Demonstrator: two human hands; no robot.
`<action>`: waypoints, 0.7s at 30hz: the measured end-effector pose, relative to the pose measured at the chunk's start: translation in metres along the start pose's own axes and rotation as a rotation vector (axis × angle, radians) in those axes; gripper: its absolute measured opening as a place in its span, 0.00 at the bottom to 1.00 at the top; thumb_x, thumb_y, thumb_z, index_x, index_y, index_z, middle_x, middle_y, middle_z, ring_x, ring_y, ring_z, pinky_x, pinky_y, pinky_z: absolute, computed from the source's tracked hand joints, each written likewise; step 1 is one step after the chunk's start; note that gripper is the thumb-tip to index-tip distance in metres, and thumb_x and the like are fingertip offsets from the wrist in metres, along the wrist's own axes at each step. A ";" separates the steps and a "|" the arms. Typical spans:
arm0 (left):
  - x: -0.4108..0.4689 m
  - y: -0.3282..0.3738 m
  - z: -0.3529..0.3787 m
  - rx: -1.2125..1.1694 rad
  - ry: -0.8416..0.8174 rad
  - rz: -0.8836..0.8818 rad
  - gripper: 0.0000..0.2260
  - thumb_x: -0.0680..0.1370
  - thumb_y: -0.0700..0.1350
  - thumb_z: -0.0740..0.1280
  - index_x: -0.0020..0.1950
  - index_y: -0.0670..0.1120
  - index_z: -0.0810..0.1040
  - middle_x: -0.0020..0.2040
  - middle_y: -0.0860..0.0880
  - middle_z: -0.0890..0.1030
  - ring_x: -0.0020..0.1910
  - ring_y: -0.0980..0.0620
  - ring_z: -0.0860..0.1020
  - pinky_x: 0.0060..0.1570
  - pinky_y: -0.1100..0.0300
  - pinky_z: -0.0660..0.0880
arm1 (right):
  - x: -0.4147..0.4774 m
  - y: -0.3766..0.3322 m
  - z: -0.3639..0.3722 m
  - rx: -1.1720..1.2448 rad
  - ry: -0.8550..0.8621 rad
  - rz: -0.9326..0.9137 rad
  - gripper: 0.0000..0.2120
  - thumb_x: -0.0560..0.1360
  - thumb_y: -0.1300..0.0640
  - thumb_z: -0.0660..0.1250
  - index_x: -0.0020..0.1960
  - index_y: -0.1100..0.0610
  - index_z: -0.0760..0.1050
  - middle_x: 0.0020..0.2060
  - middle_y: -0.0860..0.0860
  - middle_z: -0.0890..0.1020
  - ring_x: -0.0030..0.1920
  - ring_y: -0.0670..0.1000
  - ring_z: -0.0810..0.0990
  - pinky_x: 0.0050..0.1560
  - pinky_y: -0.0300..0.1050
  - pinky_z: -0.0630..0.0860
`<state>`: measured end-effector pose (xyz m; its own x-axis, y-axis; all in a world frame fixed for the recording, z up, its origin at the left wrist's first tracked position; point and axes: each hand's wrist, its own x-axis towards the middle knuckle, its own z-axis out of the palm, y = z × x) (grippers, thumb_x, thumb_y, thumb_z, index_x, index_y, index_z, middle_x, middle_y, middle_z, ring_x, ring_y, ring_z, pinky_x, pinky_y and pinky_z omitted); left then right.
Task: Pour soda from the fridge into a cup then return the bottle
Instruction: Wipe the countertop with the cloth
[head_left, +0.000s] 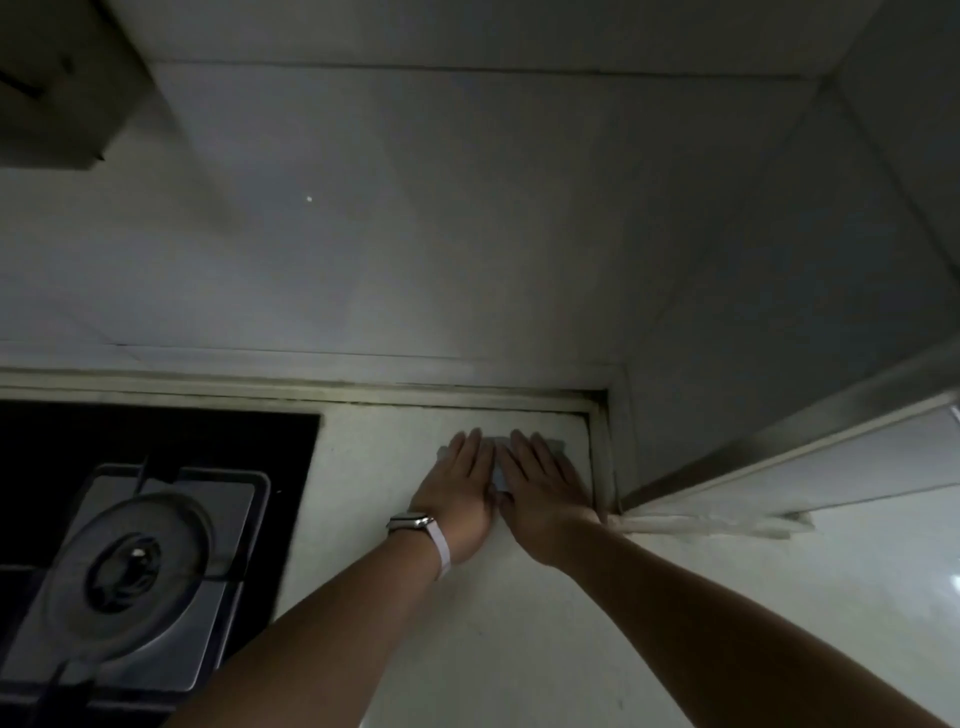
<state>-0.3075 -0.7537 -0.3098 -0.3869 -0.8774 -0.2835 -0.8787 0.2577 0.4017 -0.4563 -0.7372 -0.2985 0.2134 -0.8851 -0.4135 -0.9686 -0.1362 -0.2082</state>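
Your left grip (457, 496) and right grip (540, 493) lay flat on the desk (467, 649), close side by side, fingers straight and holding nothing. Left of the left grip sat the gas stove (140, 566), and just beyond the fingertips rose the wall (467, 234). No soda bottle, cup or fridge showed anywhere, so by my judgement the fetching step had not begun. Next you would need to lift both grips, turn to find the fridge and open its door.

Left hand (457, 499), right hand (540, 499) flat on counter (363, 467), beside stove (140, 571).
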 end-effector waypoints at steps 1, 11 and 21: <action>-0.005 0.000 0.003 -0.005 0.014 0.004 0.25 0.84 0.47 0.52 0.80 0.44 0.48 0.81 0.44 0.46 0.80 0.45 0.43 0.73 0.60 0.38 | -0.003 -0.001 0.001 0.001 -0.010 0.002 0.30 0.83 0.44 0.46 0.79 0.48 0.37 0.79 0.48 0.37 0.78 0.51 0.35 0.75 0.50 0.35; -0.092 0.016 0.032 -0.010 -0.001 -0.021 0.27 0.83 0.48 0.53 0.80 0.45 0.49 0.81 0.47 0.47 0.80 0.46 0.44 0.78 0.55 0.47 | -0.085 -0.025 0.035 0.063 0.018 -0.032 0.30 0.82 0.44 0.50 0.80 0.49 0.42 0.80 0.49 0.43 0.78 0.53 0.38 0.74 0.52 0.36; -0.190 0.035 0.075 0.010 -0.080 -0.026 0.26 0.83 0.50 0.52 0.80 0.48 0.49 0.81 0.50 0.45 0.79 0.48 0.42 0.78 0.55 0.43 | -0.183 -0.043 0.084 0.075 -0.003 -0.041 0.31 0.82 0.43 0.50 0.80 0.49 0.43 0.80 0.49 0.43 0.79 0.54 0.39 0.72 0.50 0.33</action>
<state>-0.2853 -0.5480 -0.3069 -0.3844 -0.8490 -0.3624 -0.8916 0.2396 0.3843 -0.4434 -0.5320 -0.2885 0.2530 -0.8782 -0.4060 -0.9467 -0.1383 -0.2908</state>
